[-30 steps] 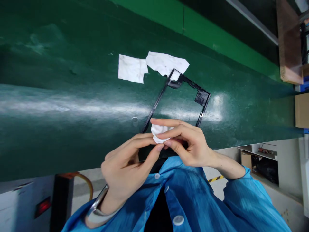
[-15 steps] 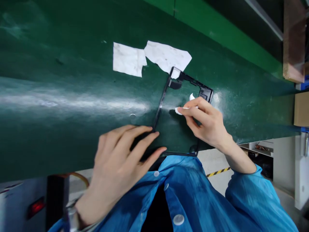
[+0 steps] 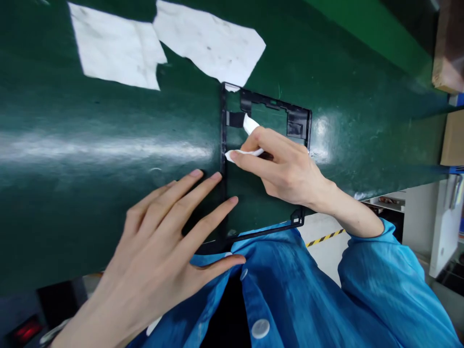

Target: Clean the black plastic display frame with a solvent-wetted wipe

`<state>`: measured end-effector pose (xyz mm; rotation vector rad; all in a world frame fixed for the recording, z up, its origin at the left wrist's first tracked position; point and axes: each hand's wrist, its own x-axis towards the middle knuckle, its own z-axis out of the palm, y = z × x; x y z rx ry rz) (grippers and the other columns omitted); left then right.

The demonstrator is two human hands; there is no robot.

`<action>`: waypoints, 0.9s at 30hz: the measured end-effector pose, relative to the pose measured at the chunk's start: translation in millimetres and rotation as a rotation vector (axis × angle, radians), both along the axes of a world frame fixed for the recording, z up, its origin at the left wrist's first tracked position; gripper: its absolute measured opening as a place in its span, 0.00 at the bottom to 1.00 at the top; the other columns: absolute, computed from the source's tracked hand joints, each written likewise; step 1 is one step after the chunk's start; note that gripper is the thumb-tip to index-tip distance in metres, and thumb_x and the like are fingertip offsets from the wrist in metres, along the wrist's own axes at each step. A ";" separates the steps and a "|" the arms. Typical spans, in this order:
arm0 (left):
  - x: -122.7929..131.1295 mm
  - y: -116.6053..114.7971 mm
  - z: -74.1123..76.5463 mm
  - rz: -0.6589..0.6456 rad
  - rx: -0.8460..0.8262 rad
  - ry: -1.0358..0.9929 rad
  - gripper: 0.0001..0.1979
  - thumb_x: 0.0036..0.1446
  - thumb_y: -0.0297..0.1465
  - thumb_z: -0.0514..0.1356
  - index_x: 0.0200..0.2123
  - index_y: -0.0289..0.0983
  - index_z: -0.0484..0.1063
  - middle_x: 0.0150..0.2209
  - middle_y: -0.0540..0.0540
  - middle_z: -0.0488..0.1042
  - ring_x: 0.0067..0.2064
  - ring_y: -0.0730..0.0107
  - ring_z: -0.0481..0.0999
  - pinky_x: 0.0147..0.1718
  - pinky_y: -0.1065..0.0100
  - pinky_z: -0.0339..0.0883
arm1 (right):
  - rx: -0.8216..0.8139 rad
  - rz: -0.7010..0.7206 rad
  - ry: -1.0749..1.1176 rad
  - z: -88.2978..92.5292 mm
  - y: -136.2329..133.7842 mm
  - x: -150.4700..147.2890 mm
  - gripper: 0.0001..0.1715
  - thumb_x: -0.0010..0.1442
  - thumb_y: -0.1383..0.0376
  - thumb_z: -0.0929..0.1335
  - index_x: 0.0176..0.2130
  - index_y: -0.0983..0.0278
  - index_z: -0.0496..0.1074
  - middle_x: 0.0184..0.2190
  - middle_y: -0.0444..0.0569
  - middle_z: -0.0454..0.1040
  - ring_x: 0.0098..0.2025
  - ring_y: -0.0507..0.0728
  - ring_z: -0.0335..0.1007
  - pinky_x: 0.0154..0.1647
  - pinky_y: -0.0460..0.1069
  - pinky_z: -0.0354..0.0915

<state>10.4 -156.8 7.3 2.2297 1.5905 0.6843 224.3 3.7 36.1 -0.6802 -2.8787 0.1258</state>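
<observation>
A thin black plastic frame (image 3: 223, 130) lies on the green table, its near edge by my blue sleeve and jacket. My left hand (image 3: 163, 237) is spread with fingers apart, its fingertips at the frame's left bar and near corner. Between thumb and fingers, my right hand (image 3: 286, 164) pinches a folded white wipe (image 3: 250, 124). One tip of the wipe meets the left bar; another end sticks up beside a black tab (image 3: 235, 119) inside the frame. My right hand covers part of the frame's right bar.
Two torn white sheets (image 3: 118, 48) with smudges lie beyond the frame on the green table (image 3: 90, 116); one reaches under its far corner. A raised green ledge (image 3: 362, 38) runs along the back. Cardboard boxes (image 3: 453, 137) stand at the far right.
My right hand has moved left with the wipe, from the middle of the frame to its left bar. My left hand's fingers have spread wider. The view has shifted closer.
</observation>
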 end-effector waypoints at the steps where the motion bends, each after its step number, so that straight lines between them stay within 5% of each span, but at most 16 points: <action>1: -0.8 -0.7 -1.5 0.003 0.003 0.004 0.37 0.68 0.54 0.59 0.73 0.44 0.65 0.80 0.44 0.61 0.81 0.48 0.63 0.81 0.49 0.56 | 0.003 0.007 -0.027 1.9 -1.6 -2.3 0.28 0.82 0.73 0.50 0.51 0.66 0.75 0.48 0.47 0.72 0.51 0.48 0.73 0.43 0.43 0.68; 8: -2.6 -6.9 -6.1 0.010 0.090 0.051 0.41 0.63 0.50 0.68 0.74 0.41 0.64 0.80 0.50 0.59 0.83 0.61 0.61 0.89 0.64 0.46 | -0.007 0.057 -0.073 11.4 -4.4 -13.5 0.34 0.81 0.70 0.48 0.50 0.68 0.78 0.49 0.48 0.74 0.54 0.48 0.74 0.48 0.44 0.73; 13: -2.1 -6.5 -3.4 -0.005 0.090 0.122 0.47 0.60 0.51 0.70 0.76 0.39 0.61 0.79 0.45 0.61 0.81 0.52 0.63 0.91 0.59 0.46 | -0.051 0.032 0.037 3.3 -0.8 -12.7 0.31 0.80 0.72 0.49 0.49 0.67 0.77 0.45 0.44 0.76 0.52 0.46 0.73 0.45 0.43 0.71; 19: -0.7 -4.2 -3.5 -0.029 0.149 0.159 0.49 0.60 0.53 0.70 0.76 0.38 0.58 0.79 0.44 0.61 0.82 0.58 0.61 0.89 0.59 0.50 | -0.057 0.070 -0.083 9.2 -13.4 -20.1 0.33 0.81 0.71 0.48 0.48 0.65 0.78 0.41 0.44 0.77 0.51 0.48 0.74 0.37 0.43 0.69; 27: -4.2 -1.2 -6.7 -0.042 0.182 0.127 0.47 0.60 0.49 0.72 0.74 0.34 0.63 0.77 0.39 0.64 0.81 0.55 0.63 0.89 0.57 0.51 | -0.143 0.019 -0.050 9.5 1.7 -25.0 0.36 0.78 0.67 0.45 0.45 0.63 0.76 0.46 0.44 0.78 0.50 0.48 0.73 0.36 0.43 0.67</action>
